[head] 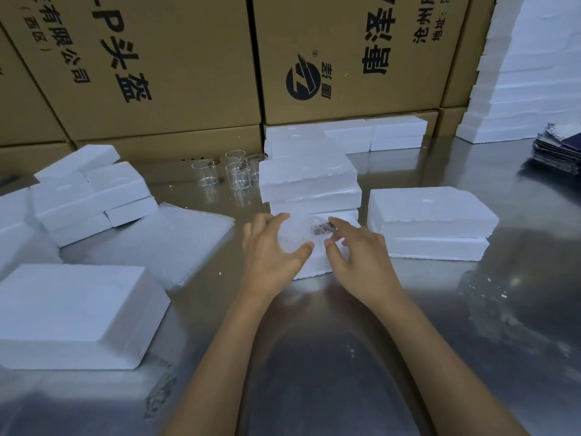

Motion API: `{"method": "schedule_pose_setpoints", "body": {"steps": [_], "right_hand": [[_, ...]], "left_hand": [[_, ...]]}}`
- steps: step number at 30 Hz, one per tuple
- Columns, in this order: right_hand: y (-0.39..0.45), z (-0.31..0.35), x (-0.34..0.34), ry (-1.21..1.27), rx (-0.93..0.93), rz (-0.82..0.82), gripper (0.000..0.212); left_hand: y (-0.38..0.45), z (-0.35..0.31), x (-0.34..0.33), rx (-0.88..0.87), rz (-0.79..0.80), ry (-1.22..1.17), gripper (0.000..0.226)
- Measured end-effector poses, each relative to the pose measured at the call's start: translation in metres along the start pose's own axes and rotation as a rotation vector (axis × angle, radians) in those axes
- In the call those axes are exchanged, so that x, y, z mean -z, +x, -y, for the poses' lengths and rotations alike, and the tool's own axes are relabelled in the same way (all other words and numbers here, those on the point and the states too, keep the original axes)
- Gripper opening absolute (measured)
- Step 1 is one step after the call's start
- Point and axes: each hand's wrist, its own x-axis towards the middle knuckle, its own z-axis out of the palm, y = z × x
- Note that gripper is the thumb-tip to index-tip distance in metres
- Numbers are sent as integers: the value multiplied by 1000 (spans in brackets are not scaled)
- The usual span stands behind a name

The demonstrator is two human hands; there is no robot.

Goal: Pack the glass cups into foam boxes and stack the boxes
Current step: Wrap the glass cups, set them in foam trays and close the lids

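A reflective brushed-steel bench fills the lower view, backed by a wall of tall brown cardboard cartons. The cartons carry large black Chinese print turned sideways, of which "有限公司" and "头盔" can be read, beside a round black logo with a slanted Z-like mark. At the middle of the bench, both hands work over an open white foam box, where a clear glass cup with a small dark label lies in the recess. The left hand curves loosely round the cup's left side with spread fingers; the right hand hovers at its right, fingers half bent, and I cannot tell whether it grips anything. Just behind stands a short stack of closed white foam boxes, with another stack to the right and loose ones to the left. Four more clear glass beakers stand near the cartons. A tall white foam pile and a stack of dark sheets sit by the right edge. Bare steel lies nearest the viewer.
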Motion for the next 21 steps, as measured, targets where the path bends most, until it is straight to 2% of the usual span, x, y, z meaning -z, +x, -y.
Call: {"method": "schedule_pose_setpoints", "body": {"steps": [8,10,14,15,18,21], "right_hand": [[-6,11,2,-57,-20,-48,42],[-7,17,1,-21,-32,-104,43],[9,27,9,174,-46,-319,51],[18,28,12,232,-54,-331,56],[43,29,15,391,-161,-214,74],[53,26,10,528,-283,-124,74]], "left_hand": [[1,4,5,-3,88,-16,68],[-1,3,7,-15,98,-79,69],[2,-4,13,16,-201,-379,60],[5,-6,15,63,-218,-470,62],[14,-8,17,198,-87,-747,79],[21,-8,18,230,11,-893,68]]}}
